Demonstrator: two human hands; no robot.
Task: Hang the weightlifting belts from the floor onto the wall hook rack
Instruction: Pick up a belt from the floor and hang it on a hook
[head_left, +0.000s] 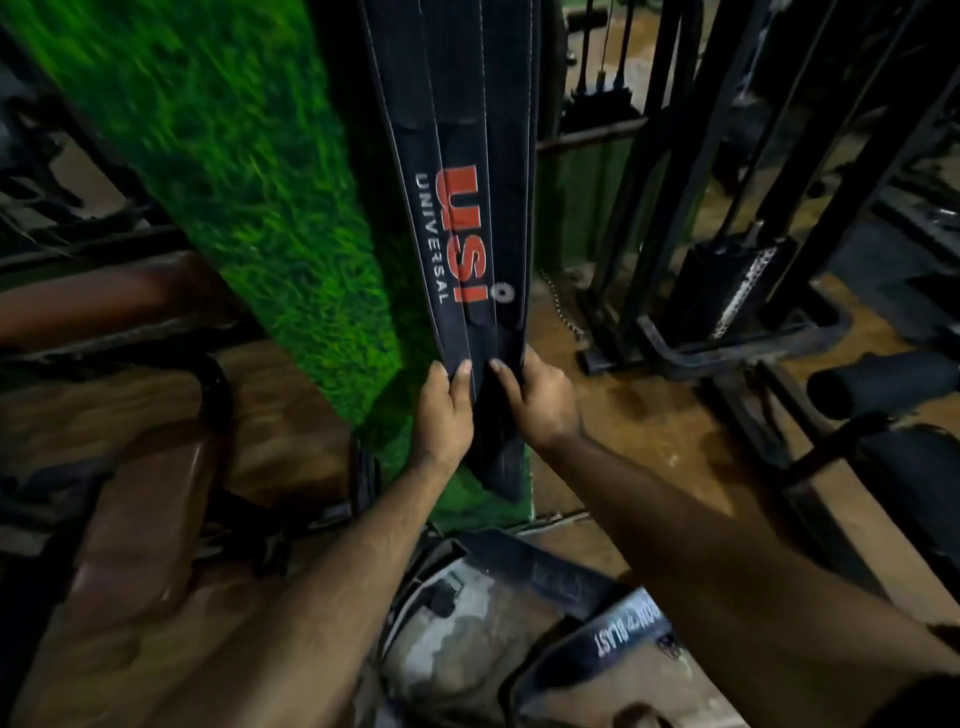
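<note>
A black weightlifting belt (467, 171) with red "USI" and white "UNIVERSAL" lettering hangs straight down in front of the green turf-covered wall (249, 171). Its top runs out of the frame, so the hook rack is hidden. My left hand (444, 415) pinches the belt's lower left edge with thumb and fingers. My right hand (535, 400) grips the lower right edge, thumb on the front. The belt's tail drops below both hands. On the floor below lie a grey camouflage belt (457, 639) and a dark belt lettered "BLAST" (618, 631).
A black cable machine frame (727, 234) with a weight stack stands to the right, with a padded roller (878, 384) near it. Brown padded benches (135, 519) sit at the left. The floor is brown.
</note>
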